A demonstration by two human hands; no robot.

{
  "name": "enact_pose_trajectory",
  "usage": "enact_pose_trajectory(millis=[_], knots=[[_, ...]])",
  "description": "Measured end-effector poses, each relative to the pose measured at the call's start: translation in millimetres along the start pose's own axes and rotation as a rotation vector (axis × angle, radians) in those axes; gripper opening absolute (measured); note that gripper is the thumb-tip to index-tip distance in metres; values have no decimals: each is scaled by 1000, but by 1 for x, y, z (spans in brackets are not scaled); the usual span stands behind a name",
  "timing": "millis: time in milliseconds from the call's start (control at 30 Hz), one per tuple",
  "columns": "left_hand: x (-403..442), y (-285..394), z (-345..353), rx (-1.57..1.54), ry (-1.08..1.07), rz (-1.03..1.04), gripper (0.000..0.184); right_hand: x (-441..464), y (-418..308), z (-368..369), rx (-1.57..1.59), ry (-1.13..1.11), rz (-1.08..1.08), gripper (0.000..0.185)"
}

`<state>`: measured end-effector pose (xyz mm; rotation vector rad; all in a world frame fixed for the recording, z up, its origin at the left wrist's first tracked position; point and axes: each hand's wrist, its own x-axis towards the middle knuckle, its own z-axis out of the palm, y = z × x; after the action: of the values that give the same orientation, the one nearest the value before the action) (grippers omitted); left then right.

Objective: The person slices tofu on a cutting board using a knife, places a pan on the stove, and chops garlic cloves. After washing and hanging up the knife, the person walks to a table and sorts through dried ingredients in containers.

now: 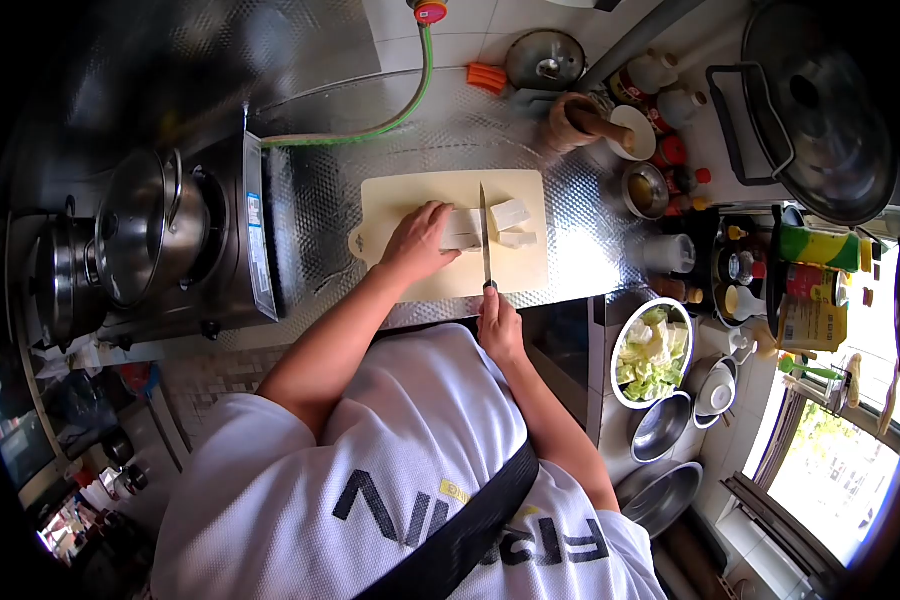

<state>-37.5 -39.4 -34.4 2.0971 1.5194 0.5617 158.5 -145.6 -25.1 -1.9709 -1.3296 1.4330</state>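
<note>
The left hand holds the left end of the white block mid cutting board; the right hand wraps the knife. Probably tofu: light, soft, slippery, crumbly, best held lightly by its sides

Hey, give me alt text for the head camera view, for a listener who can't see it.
A right hand holds a knife at a white, tofu-like block on a cream cutting board, the left hand holding the block's other side. A lidded pot sits left; a bowl of chopped greens, right.
</note>
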Motion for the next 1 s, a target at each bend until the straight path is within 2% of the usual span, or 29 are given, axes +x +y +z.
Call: enact_pose_trajectory(millis=[133, 667, 1000], knots=[[-1, -2, 1, -17, 19, 2, 68, -19, -26, -6, 12, -35, -13, 52], [-1, -6, 7, -61, 7, -32, 66, -17, -11, 16, -118, 10, -70, 52], [0, -7, 8, -75, 5, -23, 67, 8, 5, 38, -188, 17, 23, 56]])
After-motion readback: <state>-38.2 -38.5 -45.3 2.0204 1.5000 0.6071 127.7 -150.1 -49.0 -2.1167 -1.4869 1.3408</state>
